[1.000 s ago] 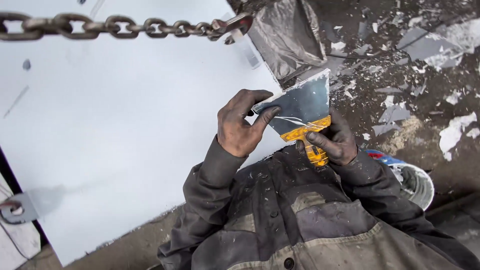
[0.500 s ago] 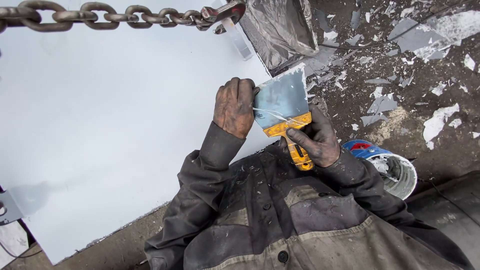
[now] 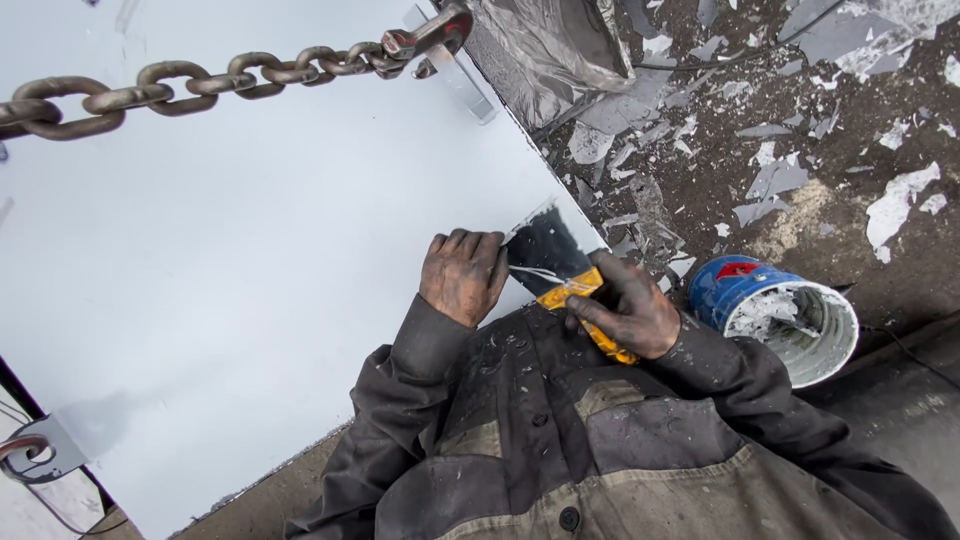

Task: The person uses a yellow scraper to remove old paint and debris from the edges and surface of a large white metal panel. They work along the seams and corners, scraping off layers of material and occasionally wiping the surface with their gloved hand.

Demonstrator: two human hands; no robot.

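Our right hand (image 3: 625, 315) is closed around the yellow handle of a wide scraper (image 3: 555, 255). Our left hand (image 3: 462, 275) rests on the blade with loose fingers, at the edge of a big white panel (image 3: 250, 250). Just beside us stands a blue bucket (image 3: 785, 315), and a chain (image 3: 200, 85) hangs over the panel.
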